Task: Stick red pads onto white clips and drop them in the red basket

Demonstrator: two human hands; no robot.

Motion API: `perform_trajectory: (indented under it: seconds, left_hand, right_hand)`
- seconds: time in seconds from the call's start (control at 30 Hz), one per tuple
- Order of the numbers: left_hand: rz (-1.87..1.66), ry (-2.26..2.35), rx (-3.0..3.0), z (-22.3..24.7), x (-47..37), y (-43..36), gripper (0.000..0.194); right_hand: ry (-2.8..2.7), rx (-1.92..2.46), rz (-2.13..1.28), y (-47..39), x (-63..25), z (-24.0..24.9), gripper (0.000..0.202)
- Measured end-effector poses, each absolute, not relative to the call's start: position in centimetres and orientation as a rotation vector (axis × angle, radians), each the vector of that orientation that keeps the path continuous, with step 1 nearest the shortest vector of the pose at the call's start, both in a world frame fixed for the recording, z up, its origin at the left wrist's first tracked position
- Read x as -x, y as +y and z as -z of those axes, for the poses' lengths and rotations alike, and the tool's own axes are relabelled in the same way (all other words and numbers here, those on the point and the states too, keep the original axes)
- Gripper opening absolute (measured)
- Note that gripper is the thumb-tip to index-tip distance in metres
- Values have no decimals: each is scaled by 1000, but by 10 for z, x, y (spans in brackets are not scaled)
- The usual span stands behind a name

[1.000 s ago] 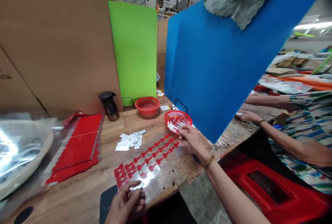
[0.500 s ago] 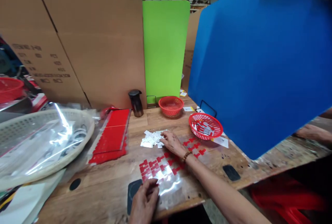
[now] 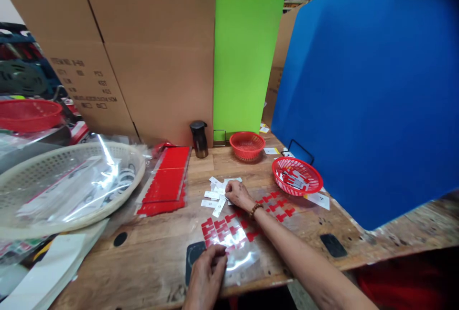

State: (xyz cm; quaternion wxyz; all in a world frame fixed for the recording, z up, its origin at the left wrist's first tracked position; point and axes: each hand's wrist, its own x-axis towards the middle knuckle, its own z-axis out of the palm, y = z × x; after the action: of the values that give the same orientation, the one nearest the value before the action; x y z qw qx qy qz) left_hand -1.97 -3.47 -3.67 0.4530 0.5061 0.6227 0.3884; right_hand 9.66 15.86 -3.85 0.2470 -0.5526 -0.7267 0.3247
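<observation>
White slips point(image 3: 212, 195) touching right hand point(image 3: 239, 195), mostly leftward, long axes mixed; left hand point(image 3: 210, 269) farther, beside red pieces point(image 3: 220, 228); cannot make out either hand's grip.

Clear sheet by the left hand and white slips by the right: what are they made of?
Clear sheet: likely plastic film, glossy; it throws bright glare and wood shows through. White slips: probably paper or thin card, fairly matte, flat, straight-edged.

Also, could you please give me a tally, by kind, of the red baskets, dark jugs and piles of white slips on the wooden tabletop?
Red baskets: 2
Dark jug: 1
Pile of white slips: 1
Total: 4
</observation>
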Motion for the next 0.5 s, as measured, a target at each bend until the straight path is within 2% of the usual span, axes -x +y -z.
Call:
perform_trajectory:
  seconds: [0.13, 0.3, 0.5]
  left_hand:
    - [-991, 1551, -1246, 35, 19, -35, 25]
    - [-1001, 1536, -1186, 39, 19, -34, 27]
    - [-1126, 1448, -882, 39, 15, -26, 51]
  right_hand:
    - [-1785, 1500, -1063, 159, -101, 34, 18]
    - [-1489, 1394, -1401, 146, -114, 25, 10]
    - [-1229, 1109, -1737, 88, -127, 13, 24]
